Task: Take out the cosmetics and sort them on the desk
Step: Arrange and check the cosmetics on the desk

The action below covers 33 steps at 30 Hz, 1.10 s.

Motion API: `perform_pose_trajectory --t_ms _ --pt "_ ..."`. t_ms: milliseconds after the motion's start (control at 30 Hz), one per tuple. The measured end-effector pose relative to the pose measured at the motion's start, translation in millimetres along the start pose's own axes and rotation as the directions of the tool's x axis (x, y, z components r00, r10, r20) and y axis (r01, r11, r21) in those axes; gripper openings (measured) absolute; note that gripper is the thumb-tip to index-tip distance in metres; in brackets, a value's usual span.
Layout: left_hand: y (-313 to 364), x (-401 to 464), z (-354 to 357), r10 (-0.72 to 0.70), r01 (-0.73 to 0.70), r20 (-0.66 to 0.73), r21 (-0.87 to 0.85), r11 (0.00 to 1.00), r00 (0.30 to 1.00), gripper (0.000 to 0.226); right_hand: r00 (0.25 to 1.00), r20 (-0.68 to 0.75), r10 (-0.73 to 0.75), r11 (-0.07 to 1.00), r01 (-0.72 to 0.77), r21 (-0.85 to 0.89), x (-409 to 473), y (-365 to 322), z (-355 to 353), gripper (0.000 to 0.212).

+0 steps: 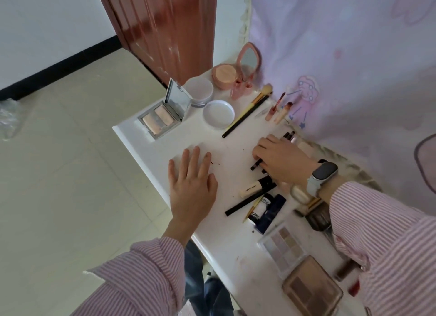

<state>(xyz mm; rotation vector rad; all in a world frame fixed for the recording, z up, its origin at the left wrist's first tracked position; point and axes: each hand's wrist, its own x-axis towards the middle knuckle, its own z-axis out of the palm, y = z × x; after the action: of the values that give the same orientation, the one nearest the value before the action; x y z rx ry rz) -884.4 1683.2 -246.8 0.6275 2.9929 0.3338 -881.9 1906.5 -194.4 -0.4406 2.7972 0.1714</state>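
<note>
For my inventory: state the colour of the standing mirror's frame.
Pink, a soft peachy pink, on the standing mirror at the desk's far end; head view.

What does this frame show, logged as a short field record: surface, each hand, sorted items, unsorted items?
surface: white desk
left hand: flat on the desk, fingers spread, holding nothing
right hand: fingers curled over thin dark pencils
far end: open highlighter compact, white jar, its lid, pink mirror, long brushes
near end: eyeshadow palettes, dark bottles
</note>
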Motion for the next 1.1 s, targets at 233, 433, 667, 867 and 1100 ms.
perform_pose_trajectory --t_ms 233,433,667,867,1100 --pt "2.7 0.3 -1.2 -0.008 0.008 -0.024 -0.030 1.000 1.000 0.049 0.969 -0.082 -0.235 0.940 0.205 -0.273 -1.0 -3.0 -21.6 0.014" --pt "6.0 2.5 -6.6 -0.097 0.050 -0.128 -0.326 0.944 0.987 0.036 0.706 -0.587 0.396 0.677 0.208 0.706 -23.1 -30.6 -36.3 0.015" --pt "37.5 -15.5 -40.8 0.103 -0.201 -0.193 -0.604 0.771 0.976 0.034 0.792 0.035 0.609 -0.309 0.196 0.931 -31.6 -70.8 -37.1 0.014" --pt "33.2 -25.7 -40.4 0.076 -0.188 -0.264 -0.429 0.883 0.961 0.033 0.827 0.085 0.555 -0.257 0.073 0.964 -31.7 -75.5 -24.5 0.019" --pt "12.4 -21.7 -43.1 0.049 -0.108 -0.150 -0.412 0.905 0.987 0.026 0.835 0.150 0.529 -0.333 0.042 0.942 -18.1 -77.6 -17.7 0.021"
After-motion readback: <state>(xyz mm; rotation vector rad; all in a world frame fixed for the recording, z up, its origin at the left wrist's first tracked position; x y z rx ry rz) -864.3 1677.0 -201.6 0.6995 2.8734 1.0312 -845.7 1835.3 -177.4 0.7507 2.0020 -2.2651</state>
